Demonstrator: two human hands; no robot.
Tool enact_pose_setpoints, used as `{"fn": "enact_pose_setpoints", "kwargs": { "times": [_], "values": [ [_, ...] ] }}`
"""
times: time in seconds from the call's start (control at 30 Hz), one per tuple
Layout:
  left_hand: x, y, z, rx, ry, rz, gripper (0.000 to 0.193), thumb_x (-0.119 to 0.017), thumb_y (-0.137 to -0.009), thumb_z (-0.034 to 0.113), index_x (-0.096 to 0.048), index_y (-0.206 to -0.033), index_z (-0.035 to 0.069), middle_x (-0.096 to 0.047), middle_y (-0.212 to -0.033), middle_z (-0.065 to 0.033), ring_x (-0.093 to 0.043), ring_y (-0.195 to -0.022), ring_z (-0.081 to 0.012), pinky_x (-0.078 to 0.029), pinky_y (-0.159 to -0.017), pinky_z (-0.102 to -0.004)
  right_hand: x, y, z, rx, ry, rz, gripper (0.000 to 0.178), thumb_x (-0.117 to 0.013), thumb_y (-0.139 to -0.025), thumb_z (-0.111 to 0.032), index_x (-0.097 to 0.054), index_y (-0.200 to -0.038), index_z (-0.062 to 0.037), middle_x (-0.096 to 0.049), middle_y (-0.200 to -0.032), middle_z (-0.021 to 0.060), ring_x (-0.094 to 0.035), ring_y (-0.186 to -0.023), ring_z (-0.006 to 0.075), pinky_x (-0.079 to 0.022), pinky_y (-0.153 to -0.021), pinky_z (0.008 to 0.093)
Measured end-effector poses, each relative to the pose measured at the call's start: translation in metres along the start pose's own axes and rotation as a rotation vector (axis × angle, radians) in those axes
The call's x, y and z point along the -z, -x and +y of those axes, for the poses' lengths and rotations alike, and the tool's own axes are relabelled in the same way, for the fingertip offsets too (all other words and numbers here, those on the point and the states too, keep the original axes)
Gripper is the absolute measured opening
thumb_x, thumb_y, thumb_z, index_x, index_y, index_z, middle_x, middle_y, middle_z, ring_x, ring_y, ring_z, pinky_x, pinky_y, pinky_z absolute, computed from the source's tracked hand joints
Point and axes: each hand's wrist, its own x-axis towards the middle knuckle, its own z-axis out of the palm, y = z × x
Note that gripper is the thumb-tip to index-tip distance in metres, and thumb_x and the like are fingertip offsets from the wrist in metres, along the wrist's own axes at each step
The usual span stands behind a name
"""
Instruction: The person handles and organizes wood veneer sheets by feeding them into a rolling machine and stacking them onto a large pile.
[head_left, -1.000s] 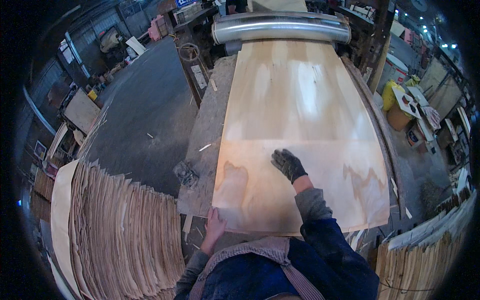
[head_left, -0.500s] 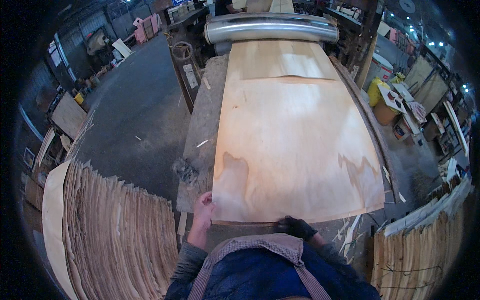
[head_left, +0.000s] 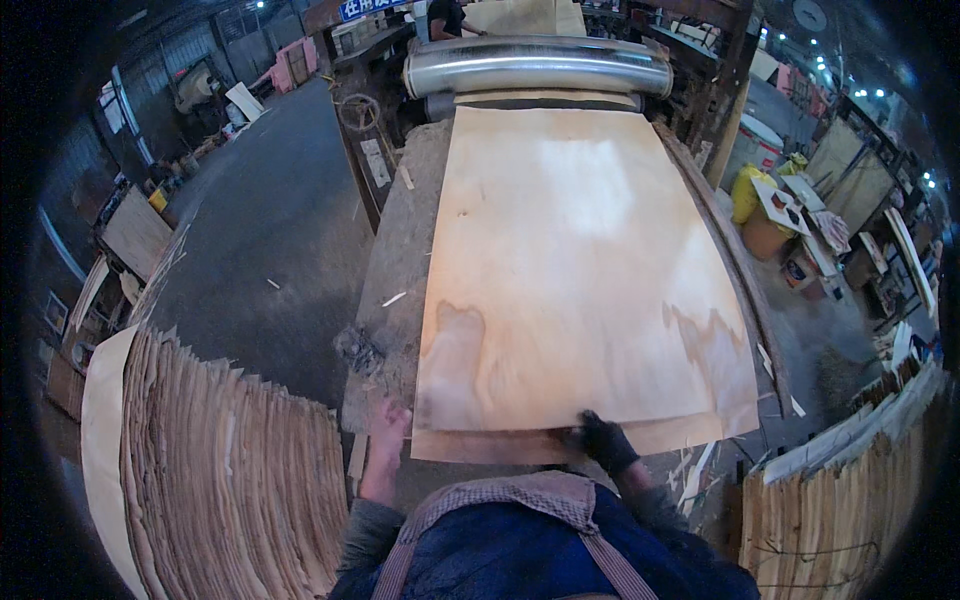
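A wide, pale wood veneer sheet (head_left: 570, 280) with brown stains lies before me. Its near edge is set back, baring a strip of a second veneer sheet (head_left: 480, 447) underneath. My right hand (head_left: 606, 443), in a black glove, is closed at the upper sheet's near edge; blur softens its fingertips. Beside the near left corner is my bare left hand (head_left: 386, 440), smeared by motion, so its fingers are unclear. At the far end stands a shiny metal roller (head_left: 540, 70), with a gap between it and the upper sheet's far edge.
Tall stacks of veneer stand at left (head_left: 235, 460) and right (head_left: 840, 500). A worn bed (head_left: 390, 270) borders the sheets on the left, with a grey clump (head_left: 357, 350) on it. Beyond the roller is another person (head_left: 447, 18). Yellow bags (head_left: 747, 193) lie at right.
The far sheet has gone in under the roller. The upper sheet's near edge has shifted forward off the one below. My right hand moved with it; my left hand drew slightly left.
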Motion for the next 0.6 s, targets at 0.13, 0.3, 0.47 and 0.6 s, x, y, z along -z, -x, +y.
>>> {"fn": "enact_pose_setpoints", "kwargs": {
  "times": [0.13,0.3,0.47,0.6],
  "values": [
    [0.005,0.005,-0.080,-0.078,-0.910,0.115,0.066,-0.064,-0.071,0.016,-0.030,-0.126,0.000,-0.041,-0.120,-0.0217,-0.042,-0.111,-0.0336,-0.038,-0.090,-0.0384,0.002,-0.068,-0.040,-0.580,-0.788,0.086,0.023,-0.055,-0.083,-0.021,-0.052,-0.093,-0.0006,-0.058,-0.073,0.0129,-0.060,-0.069,0.0279,-0.053,-0.066,0.0391],
    [-0.018,0.032,-0.100,-0.109,-0.941,0.124,0.072,-0.066,-0.067,0.022,-0.030,-0.126,0.003,-0.036,-0.125,-0.0227,-0.033,-0.117,-0.0370,-0.033,-0.095,-0.0412,0.006,-0.165,-0.040,-0.348,-1.067,0.012,0.019,-0.057,-0.081,-0.014,-0.053,-0.092,0.0010,-0.057,-0.083,0.0201,-0.058,-0.074,0.0351,-0.049,-0.078,0.0492],
    [0.022,0.025,-0.129,-0.082,-0.960,0.036,0.063,-0.065,-0.066,0.017,-0.038,-0.121,0.002,-0.042,-0.120,-0.0202,-0.038,-0.113,-0.0336,-0.036,-0.091,-0.0406,-0.023,-0.208,-0.054,-0.167,-1.379,-0.148,0.026,-0.041,-0.088,-0.021,-0.049,-0.103,-0.0013,-0.051,-0.109,0.0174,-0.047,-0.103,0.0333,-0.037,-0.092,0.0503],
    [-0.001,0.004,-0.090,0.066,-0.546,0.019,0.042,-0.061,-0.068,0.006,-0.051,-0.108,0.000,-0.057,-0.097,-0.0123,-0.055,-0.089,-0.0257,-0.045,-0.077,-0.0334,-0.003,-0.224,0.042,-0.015,-0.997,-0.433,0.035,-0.026,-0.091,-0.019,-0.037,-0.122,-0.0064,-0.033,-0.133,0.0117,-0.029,-0.124,0.0274,-0.017,-0.106,0.0426]
  ]
}}
